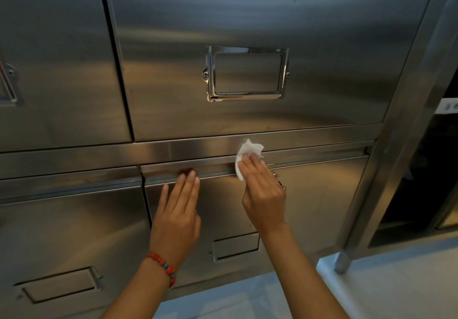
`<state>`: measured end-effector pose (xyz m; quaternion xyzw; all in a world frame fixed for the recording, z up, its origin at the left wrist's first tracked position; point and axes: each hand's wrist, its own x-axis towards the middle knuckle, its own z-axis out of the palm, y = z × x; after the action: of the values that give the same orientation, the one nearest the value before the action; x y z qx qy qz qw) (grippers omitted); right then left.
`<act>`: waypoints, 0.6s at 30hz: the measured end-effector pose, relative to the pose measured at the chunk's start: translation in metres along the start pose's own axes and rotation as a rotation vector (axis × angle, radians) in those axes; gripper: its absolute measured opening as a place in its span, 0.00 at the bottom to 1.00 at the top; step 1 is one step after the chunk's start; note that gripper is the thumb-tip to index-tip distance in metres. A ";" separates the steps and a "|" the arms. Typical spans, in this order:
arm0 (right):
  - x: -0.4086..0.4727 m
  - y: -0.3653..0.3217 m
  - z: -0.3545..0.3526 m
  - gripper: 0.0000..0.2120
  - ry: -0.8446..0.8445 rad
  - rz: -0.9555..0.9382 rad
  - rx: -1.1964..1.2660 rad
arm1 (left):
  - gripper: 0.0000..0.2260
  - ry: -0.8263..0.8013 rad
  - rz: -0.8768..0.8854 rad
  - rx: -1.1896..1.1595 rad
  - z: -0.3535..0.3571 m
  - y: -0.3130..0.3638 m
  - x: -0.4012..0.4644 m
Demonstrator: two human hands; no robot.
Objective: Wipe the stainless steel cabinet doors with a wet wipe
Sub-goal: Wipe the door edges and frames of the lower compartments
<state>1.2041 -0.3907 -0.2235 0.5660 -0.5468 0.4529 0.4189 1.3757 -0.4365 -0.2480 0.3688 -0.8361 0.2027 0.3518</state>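
A stainless steel cabinet fills the view, with a large upper right door (247,21) and a lower right door (317,194). My right hand (264,194) presses a crumpled white wet wipe (247,152) against the top edge of the lower right door, just under the horizontal rail (173,148). My left hand (177,212) lies flat on the same door, fingers together and pointing up at its top lip. A red bead bracelet (163,268) circles the left wrist.
A shiny label frame (247,74) sits on the upper right door, and smaller ones (235,245) (59,285) mark the lower doors. The cabinet's right post ends in a foot (343,264) on the pale floor (396,289). A dark opening lies right of the post.
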 end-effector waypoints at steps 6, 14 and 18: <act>0.000 0.017 -0.009 0.22 -0.029 -0.030 0.002 | 0.25 -0.005 -0.001 -0.003 0.000 -0.001 -0.001; -0.003 0.000 -0.002 0.20 -0.021 0.001 0.040 | 0.26 0.011 -0.006 -0.004 0.001 0.000 0.000; -0.002 -0.004 -0.002 0.21 -0.103 -0.056 0.083 | 0.25 0.001 -0.007 -0.005 0.000 0.001 0.000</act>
<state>1.2077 -0.3886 -0.2250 0.6203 -0.5325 0.4337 0.3789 1.3748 -0.4354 -0.2484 0.3708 -0.8351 0.1998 0.3539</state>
